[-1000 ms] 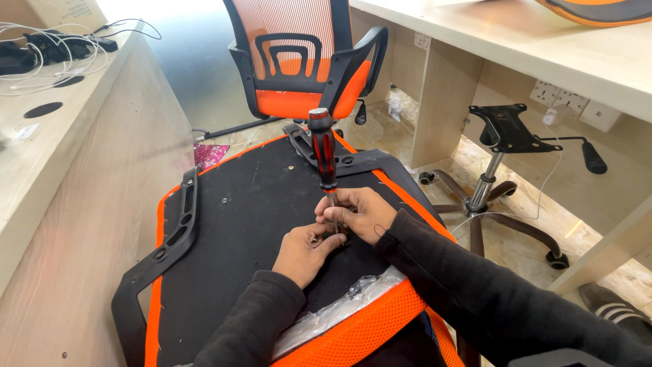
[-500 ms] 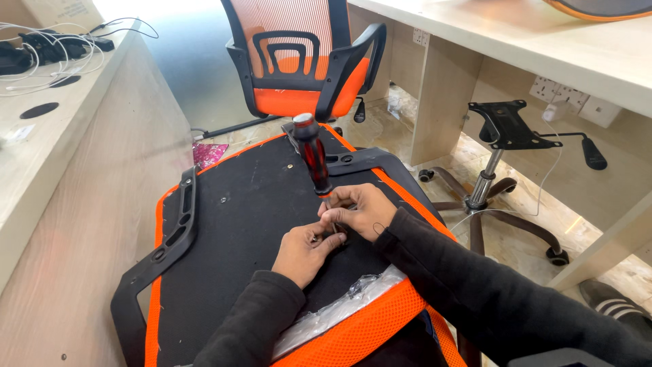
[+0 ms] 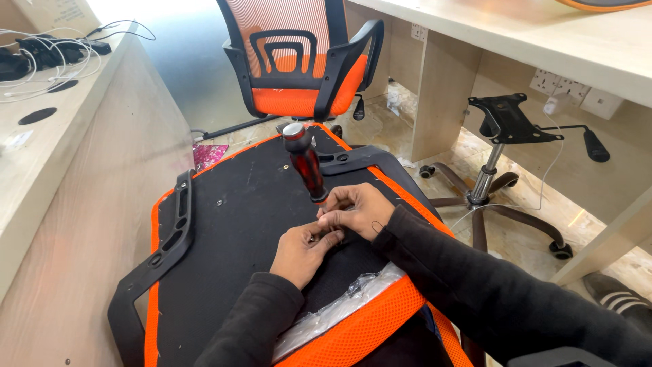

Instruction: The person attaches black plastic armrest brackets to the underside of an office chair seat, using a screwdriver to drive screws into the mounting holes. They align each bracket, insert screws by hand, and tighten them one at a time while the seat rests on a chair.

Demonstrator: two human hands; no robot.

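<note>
Red-black screwdriver (image 3: 305,166) tilted, right hand (image 3: 354,211) pinching its shaft — left hand (image 3: 303,250) fingertips alongside

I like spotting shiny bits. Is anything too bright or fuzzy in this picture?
In the head view, the floor at the top is washed out white by strong light; the screwdriver cap gleams; the plastic wrap glints; both hands, left hand and right hand, look sharp, not blurred.
</note>
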